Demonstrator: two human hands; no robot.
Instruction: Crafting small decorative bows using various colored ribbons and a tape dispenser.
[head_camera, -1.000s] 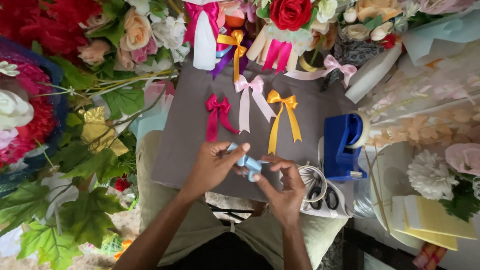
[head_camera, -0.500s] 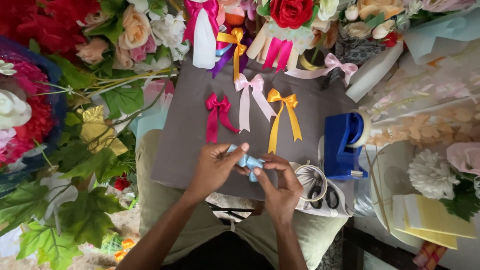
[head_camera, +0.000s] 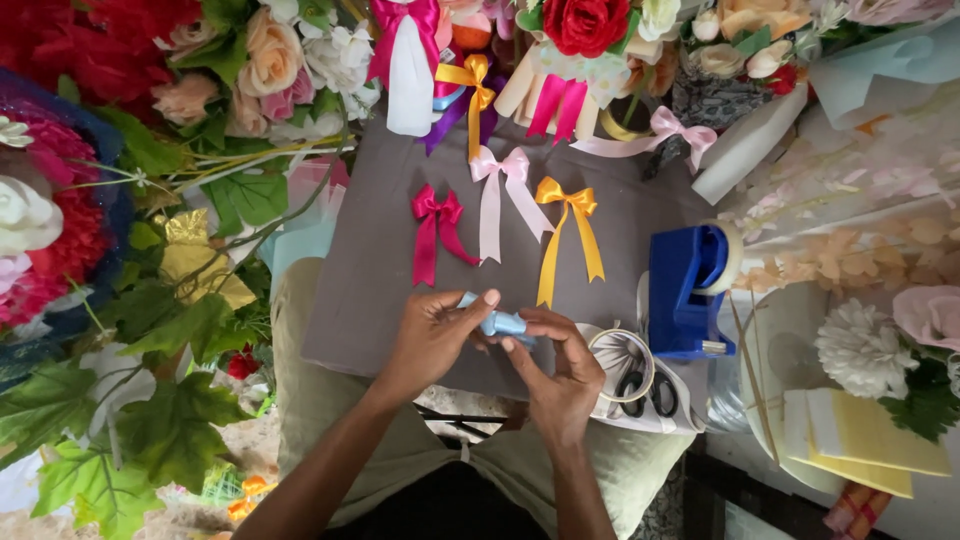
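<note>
A: Where is the light blue ribbon (head_camera: 503, 323)?
B: Just below the yellow bow (head_camera: 567, 197), over the grey board (head_camera: 380, 300); the left hand (head_camera: 432, 340) pinches one end and the right hand (head_camera: 560, 375) pinches the other
A: And the blue tape dispenser (head_camera: 685, 290)?
B: Right of that bow

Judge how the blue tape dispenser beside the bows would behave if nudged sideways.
The blue tape dispenser looks blocky and flat-based, so it would probably slide on the grey board rather than tip. Its roll sits held in the body, so rolling seems unlikely.
</note>
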